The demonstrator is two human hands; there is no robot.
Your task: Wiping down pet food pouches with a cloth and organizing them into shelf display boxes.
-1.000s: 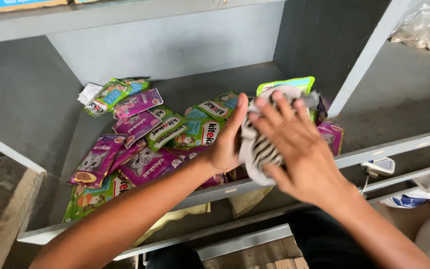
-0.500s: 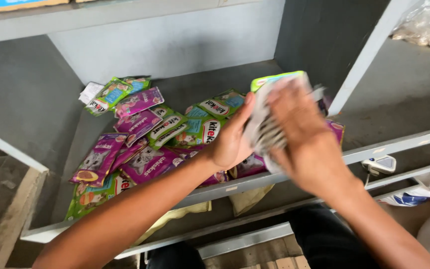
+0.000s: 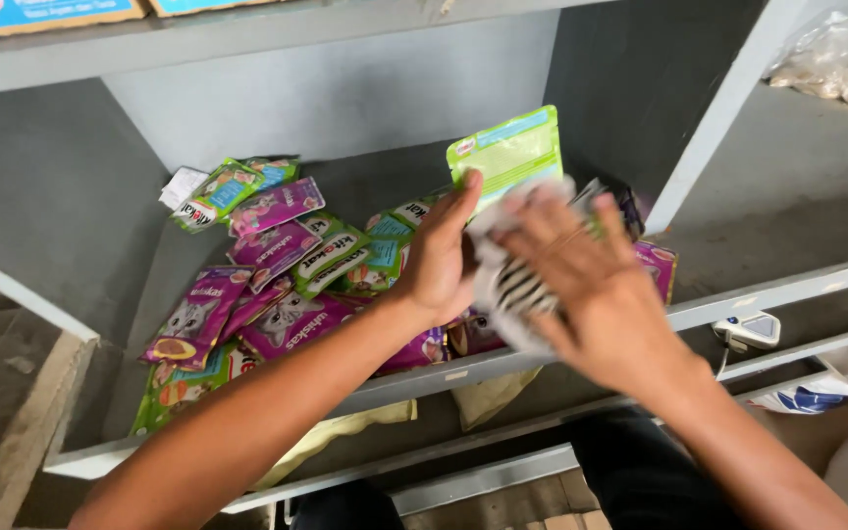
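Both hands meet over the right side of a grey shelf compartment (image 3: 581, 345). My left hand (image 3: 441, 257) grips the left edge of an upright stack of pouches, whose rear one is a light green pouch (image 3: 505, 153). My right hand (image 3: 593, 287) lies flat over the front of the stack, on a white pouch with black stripes (image 3: 509, 291). Purple and green pet food pouches (image 3: 277, 285) lie scattered loose across the shelf floor to the left of my hands. More purple pouches (image 3: 660, 263) stand behind my right hand.
A grey upright divider (image 3: 728, 98) closes the compartment on the right. Beyond it lies a crumpled clear plastic bag (image 3: 831, 67). A small white device with a cord (image 3: 750, 332) sits on the lower ledge. Boxes (image 3: 46, 14) stand on the shelf above.
The stack has been lifted more upright, so the light green pouch now stands higher above my fingers. My right hand has slid across the front of the stack.
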